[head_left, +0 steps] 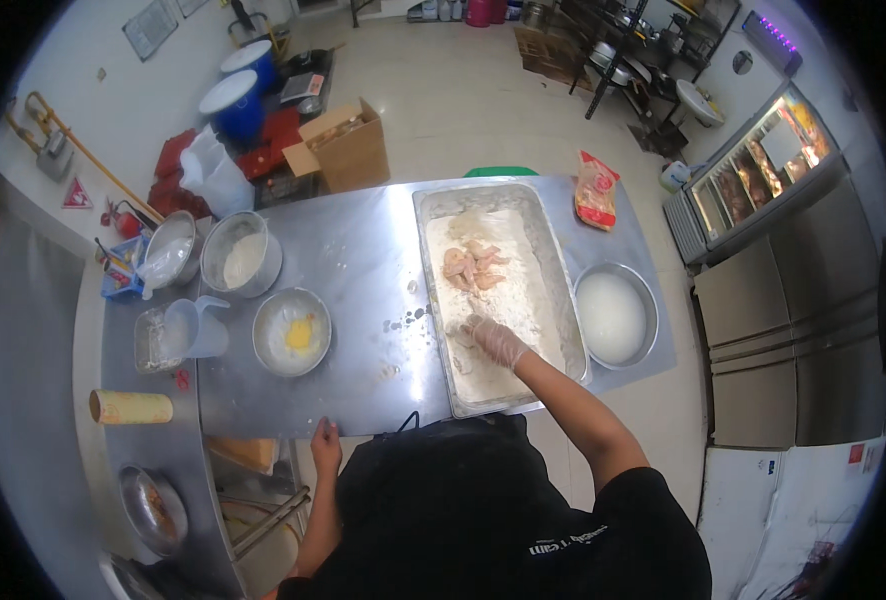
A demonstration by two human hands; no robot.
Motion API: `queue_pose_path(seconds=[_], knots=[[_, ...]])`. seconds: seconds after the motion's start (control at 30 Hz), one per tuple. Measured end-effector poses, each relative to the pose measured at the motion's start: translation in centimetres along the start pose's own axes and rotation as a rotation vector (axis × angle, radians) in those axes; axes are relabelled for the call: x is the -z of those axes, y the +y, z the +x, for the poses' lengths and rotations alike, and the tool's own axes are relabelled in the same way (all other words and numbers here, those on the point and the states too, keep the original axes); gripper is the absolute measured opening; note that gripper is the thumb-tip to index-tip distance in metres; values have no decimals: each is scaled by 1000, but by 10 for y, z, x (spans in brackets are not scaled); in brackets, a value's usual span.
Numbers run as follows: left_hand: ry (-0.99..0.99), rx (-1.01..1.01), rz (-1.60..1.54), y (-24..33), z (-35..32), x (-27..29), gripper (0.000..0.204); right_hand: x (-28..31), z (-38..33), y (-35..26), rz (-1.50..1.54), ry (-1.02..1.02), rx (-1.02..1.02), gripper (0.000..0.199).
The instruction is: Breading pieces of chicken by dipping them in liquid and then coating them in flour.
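My right hand (498, 343), in a clear plastic glove, is down in a large metal tray (571, 362) of white flour (523, 250). Its fingers are bunched at the flour, and whatever they grip is coated and cannot be made out. Just beyond the fingers, a small heap of raw chicken pieces (473, 266) lies on the flour. My bare left hand (327, 445) rests at the front edge of the steel table (353, 240), fingers loosely apart with nothing in them. Right of the tray stands a round metal bowl (616, 315) of whitish liquid.
On the left are a bowl with yellow powder (301, 333), a bowl of flour (243, 255), a clear jug (198, 328) and a yellow roll (131, 407). A red-and-clear packet (596, 190) lies at the far right corner. Beyond the table stands a cardboard box (348, 150).
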State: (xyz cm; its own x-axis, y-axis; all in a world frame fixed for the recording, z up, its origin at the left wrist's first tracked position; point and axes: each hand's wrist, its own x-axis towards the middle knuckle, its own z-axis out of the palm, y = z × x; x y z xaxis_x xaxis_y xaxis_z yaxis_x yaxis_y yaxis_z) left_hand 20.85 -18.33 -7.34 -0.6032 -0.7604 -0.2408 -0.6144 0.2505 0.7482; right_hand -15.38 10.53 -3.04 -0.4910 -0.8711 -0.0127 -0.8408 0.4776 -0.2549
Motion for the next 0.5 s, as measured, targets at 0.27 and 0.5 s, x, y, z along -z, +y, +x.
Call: queue_pose_path(seconds=[0.27, 0.5], knots=[[120, 110, -57, -40, -14, 11, 42, 55, -6, -5, 628, 136, -288, 26], [117, 107, -99, -25, -24, 14, 42, 23, -5, 34, 641, 66, -416, 22]])
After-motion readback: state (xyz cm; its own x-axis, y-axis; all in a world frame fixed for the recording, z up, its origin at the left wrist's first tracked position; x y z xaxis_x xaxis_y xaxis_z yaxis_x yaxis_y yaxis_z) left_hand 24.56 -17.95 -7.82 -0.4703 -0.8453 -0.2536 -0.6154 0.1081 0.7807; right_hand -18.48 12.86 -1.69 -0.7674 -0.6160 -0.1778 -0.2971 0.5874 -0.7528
